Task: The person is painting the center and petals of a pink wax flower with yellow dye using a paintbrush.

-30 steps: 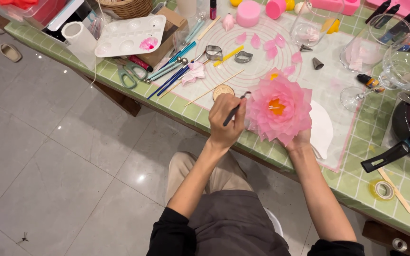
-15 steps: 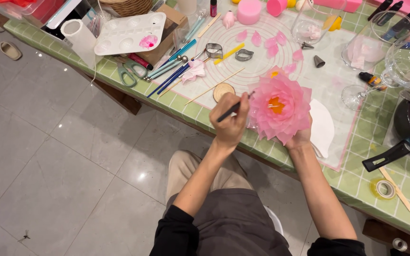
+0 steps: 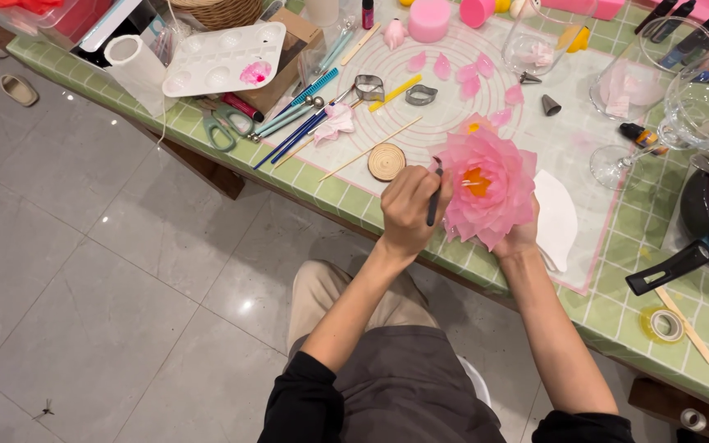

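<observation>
Green table [image 3: 334,197]; L hand [image 3: 408,205] w/ tool [image 3: 434,201], prob. brush

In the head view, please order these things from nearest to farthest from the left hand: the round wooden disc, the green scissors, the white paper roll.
From the left hand:
1. Wooden disc, just beyond the hand on the mat.
2. Green scissors, farther to the left, on the green tablecloth.
3. White paper roll, farthest, near the table's far left corner.
</observation>
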